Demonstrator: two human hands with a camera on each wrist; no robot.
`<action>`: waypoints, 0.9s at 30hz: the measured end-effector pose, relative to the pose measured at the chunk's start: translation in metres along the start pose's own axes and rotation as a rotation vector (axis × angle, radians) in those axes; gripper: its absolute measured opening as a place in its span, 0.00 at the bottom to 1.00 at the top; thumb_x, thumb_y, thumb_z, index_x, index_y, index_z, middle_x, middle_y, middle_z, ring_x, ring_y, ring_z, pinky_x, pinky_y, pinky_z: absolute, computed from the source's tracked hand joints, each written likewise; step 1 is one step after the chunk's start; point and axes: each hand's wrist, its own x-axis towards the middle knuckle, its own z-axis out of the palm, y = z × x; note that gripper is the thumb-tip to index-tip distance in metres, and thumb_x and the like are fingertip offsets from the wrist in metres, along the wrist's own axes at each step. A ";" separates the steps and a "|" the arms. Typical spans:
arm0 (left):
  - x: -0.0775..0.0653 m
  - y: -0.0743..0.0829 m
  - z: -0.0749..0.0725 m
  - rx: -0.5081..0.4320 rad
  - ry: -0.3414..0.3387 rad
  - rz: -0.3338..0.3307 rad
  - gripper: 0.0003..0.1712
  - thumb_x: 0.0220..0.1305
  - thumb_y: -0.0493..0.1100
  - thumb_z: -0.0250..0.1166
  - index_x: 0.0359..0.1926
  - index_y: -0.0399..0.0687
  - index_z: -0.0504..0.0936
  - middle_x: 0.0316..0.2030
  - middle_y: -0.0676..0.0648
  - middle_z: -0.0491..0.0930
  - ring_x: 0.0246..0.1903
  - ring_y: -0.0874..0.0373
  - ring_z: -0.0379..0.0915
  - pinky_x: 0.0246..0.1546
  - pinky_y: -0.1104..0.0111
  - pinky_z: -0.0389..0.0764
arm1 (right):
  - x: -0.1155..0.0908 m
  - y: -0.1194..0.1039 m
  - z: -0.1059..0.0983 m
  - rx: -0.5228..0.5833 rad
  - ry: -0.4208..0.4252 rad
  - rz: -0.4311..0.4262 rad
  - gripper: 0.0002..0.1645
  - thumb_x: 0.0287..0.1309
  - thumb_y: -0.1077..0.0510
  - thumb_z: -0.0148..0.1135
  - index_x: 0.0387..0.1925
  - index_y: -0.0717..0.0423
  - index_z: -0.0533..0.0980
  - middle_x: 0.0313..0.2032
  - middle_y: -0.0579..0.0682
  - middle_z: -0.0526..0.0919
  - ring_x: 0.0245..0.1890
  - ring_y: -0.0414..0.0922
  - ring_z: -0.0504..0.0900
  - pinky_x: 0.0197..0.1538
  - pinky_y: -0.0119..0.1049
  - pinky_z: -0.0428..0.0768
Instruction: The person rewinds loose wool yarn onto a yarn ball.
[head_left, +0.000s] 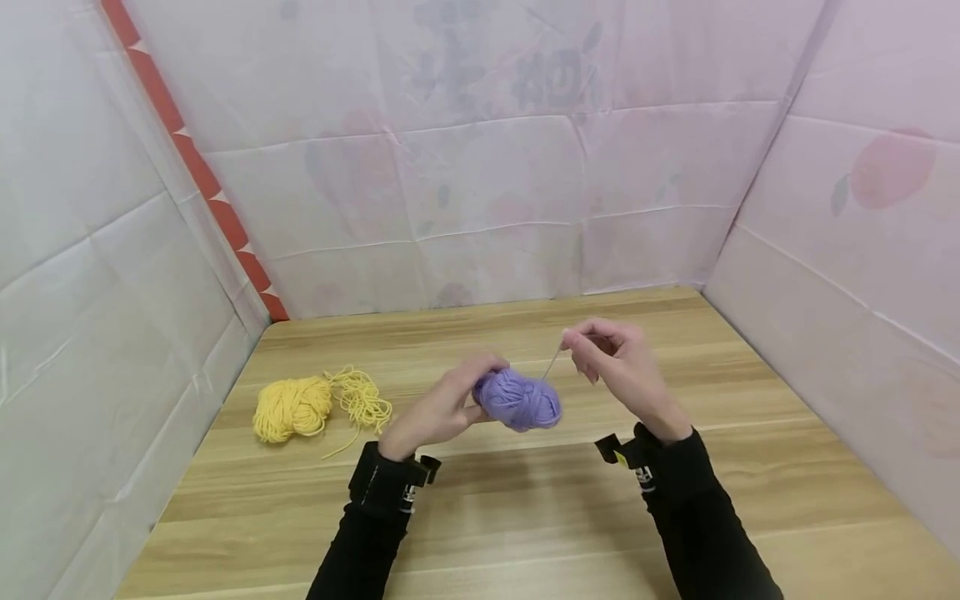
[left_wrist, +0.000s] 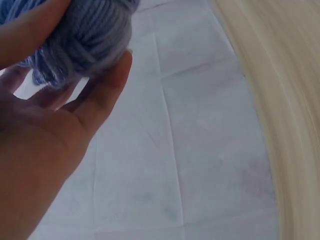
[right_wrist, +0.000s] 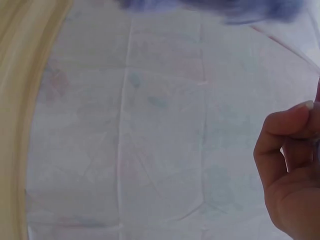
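Observation:
A purple ball of yarn (head_left: 519, 400) is held above the table by my left hand (head_left: 442, 404), whose fingers and thumb grip its left end. In the left wrist view the same yarn ball (left_wrist: 90, 37) sits between the curled fingers and thumb. My right hand (head_left: 618, 367) is up and to the right of the ball, pinching a strand of yarn (head_left: 552, 362) between thumb and forefinger. The strand runs taut down to the ball. The right wrist view shows the right hand (right_wrist: 295, 165) at the edge, with the ball blurred along the top.
A yellow ball of yarn (head_left: 292, 408) lies on the wooden table (head_left: 525, 533) at the left. Beside it is a loose tangle of yellow yarn (head_left: 362, 400) with a trailing end. Pale printed sheets (head_left: 487, 183) stand around the table's back and sides.

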 end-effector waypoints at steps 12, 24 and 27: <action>-0.004 0.010 -0.014 -0.465 0.007 -0.073 0.36 0.52 0.22 0.63 0.61 0.44 0.62 0.57 0.39 0.70 0.56 0.47 0.72 0.58 0.65 0.77 | 0.012 0.041 0.033 0.006 -0.086 0.144 0.09 0.64 0.64 0.57 0.39 0.68 0.79 0.26 0.36 0.81 0.26 0.33 0.78 0.29 0.29 0.79; -0.002 0.007 -0.017 -0.581 0.426 -0.177 0.40 0.59 0.25 0.61 0.67 0.47 0.53 0.62 0.38 0.65 0.61 0.42 0.67 0.58 0.58 0.78 | 0.011 0.043 0.039 -0.077 -0.411 0.077 0.11 0.66 0.63 0.55 0.32 0.60 0.83 0.15 0.47 0.72 0.14 0.35 0.67 0.20 0.31 0.71; 0.000 0.005 -0.016 -0.521 0.496 -0.206 0.37 0.58 0.27 0.63 0.65 0.44 0.56 0.61 0.38 0.66 0.60 0.43 0.68 0.59 0.56 0.76 | 0.009 0.032 0.036 -0.098 -0.456 0.050 0.10 0.66 0.62 0.56 0.32 0.55 0.83 0.20 0.45 0.77 0.16 0.35 0.68 0.20 0.31 0.73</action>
